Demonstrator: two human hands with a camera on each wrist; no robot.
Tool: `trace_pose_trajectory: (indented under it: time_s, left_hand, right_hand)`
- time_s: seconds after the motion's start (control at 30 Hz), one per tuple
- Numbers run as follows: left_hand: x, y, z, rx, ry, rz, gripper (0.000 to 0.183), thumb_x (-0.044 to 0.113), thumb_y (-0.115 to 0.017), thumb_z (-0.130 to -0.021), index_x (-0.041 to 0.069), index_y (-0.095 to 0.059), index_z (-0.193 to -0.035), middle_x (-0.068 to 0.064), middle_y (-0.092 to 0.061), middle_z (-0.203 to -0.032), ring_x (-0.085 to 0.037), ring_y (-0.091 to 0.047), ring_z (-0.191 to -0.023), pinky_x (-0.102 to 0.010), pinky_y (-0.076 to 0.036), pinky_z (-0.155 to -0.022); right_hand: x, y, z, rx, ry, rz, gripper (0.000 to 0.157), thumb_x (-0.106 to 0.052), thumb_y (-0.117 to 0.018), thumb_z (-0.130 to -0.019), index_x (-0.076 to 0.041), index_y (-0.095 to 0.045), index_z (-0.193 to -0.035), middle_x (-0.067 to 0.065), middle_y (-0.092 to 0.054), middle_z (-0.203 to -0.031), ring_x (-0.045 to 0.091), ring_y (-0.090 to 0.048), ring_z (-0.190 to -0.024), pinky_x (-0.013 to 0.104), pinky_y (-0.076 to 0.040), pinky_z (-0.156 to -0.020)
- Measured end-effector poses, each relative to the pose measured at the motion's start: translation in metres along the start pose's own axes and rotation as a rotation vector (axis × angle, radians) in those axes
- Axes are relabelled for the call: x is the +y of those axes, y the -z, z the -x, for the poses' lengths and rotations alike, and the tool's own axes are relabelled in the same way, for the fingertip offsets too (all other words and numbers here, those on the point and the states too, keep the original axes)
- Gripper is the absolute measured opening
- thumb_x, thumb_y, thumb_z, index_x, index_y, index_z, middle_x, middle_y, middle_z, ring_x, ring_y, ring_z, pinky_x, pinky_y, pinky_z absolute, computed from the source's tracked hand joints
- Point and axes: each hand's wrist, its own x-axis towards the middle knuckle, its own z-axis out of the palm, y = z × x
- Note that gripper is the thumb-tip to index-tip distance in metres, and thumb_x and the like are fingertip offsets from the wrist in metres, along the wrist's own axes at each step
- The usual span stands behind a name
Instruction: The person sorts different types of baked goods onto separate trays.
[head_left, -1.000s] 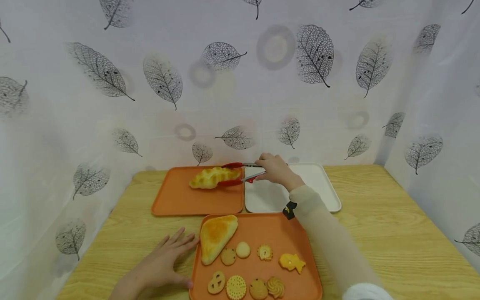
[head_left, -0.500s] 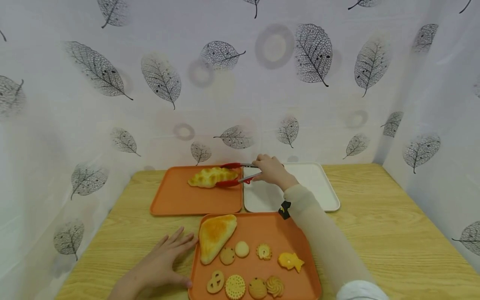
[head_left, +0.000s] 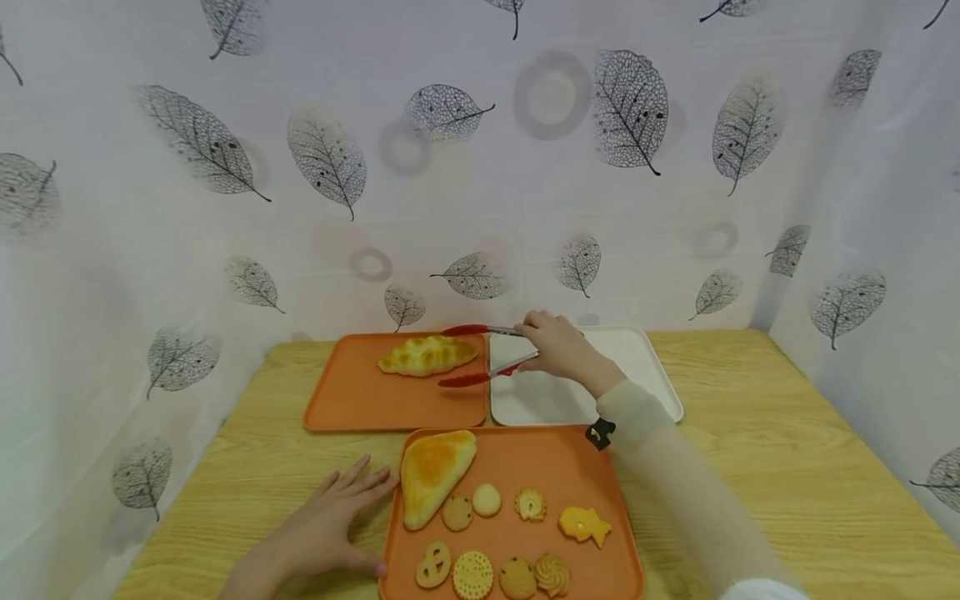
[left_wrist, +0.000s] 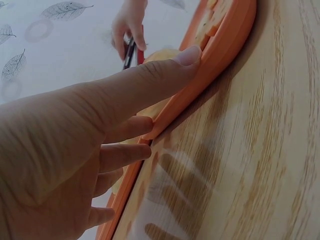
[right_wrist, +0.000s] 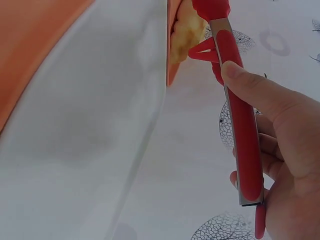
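My right hand (head_left: 558, 346) grips red-tipped metal tongs (right_wrist: 242, 135) over the white tray (head_left: 645, 367). The tongs' arms are spread, one red tip behind and one in front of a long ridged bread (head_left: 427, 356), apart from it. That bread lies on the back left orange tray (head_left: 360, 408). With fingers spread, my left hand (head_left: 322, 521) touches the left edge of the front orange tray (head_left: 517, 446); in the left wrist view its thumb (left_wrist: 187, 56) lies on the rim. A triangular bread (head_left: 435, 475) sits in that tray's back left corner.
Several biscuits lie on the front tray, among them a pretzel shape (head_left: 433, 565), a fish shape (head_left: 583, 525) and a round dotted one (head_left: 472, 575). Wooden table (head_left: 772, 467) surrounds the trays. A leaf-print curtain (head_left: 480, 192) hangs behind.
The tongs have spread open and their tips have come away from the ridged bread, which stays on the back left tray. My right hand shifted slightly right; the left hand kept its place.
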Motion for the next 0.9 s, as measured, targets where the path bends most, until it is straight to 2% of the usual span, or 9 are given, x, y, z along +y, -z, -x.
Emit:
trace_pose_trajectory:
  time_s: [0.3,0.5,0.73,0.9]
  left_hand:
    - [0.002,0.001,0.000,0.003,0.012,0.001,0.105,0.072,-0.069,-0.066,0.019,-0.037,-0.152,-0.010,-0.036,-0.157,-0.044,-0.013,-0.149,-0.073,-0.014,-0.111]
    - [0.004,0.001,0.000,0.007,0.003,-0.007,0.105,0.072,-0.068,-0.066,0.018,-0.037,-0.152,-0.010,-0.035,-0.157,-0.044,-0.013,-0.149,-0.072,-0.014,-0.112]
    - [0.002,0.001,0.001,0.008,0.002,-0.005,0.105,0.072,-0.069,-0.066,0.018,-0.038,-0.151,-0.011,-0.036,-0.157,-0.044,-0.014,-0.149,-0.072,-0.014,-0.112]
    - [0.001,0.000,0.001,0.007,0.010,0.000,0.106,0.073,-0.068,-0.065,0.018,-0.038,-0.151,-0.010,-0.036,-0.157,-0.043,-0.014,-0.149,-0.070,-0.014,-0.114]
  right_hand:
    - [0.008,0.021,0.034,0.146,0.121,-0.012,0.068,-0.038,-0.084,-0.074,-0.003,-0.062,-0.128,0.011,-0.062,-0.110,0.026,-0.057,-0.095,0.044,-0.047,-0.078]
    - [0.010,0.031,0.057,0.214,0.212,-0.025,0.068,-0.036,-0.085,-0.073,-0.001,-0.063,-0.127,0.011,-0.061,-0.108,0.024,-0.055,-0.092,0.044,-0.046,-0.083]
    - [0.003,0.036,0.078,0.255,0.311,-0.014,0.068,-0.034,-0.087,-0.069,-0.003,-0.063,-0.125,0.010,-0.061,-0.109,0.021,-0.055,-0.093,0.039,-0.047,-0.075]
    - [-0.007,0.034,0.088,0.261,0.377,-0.021,0.070,-0.036,-0.088,-0.067,-0.004,-0.063,-0.123,0.008,-0.061,-0.109,0.019,-0.055,-0.093,0.036,-0.047,-0.075]
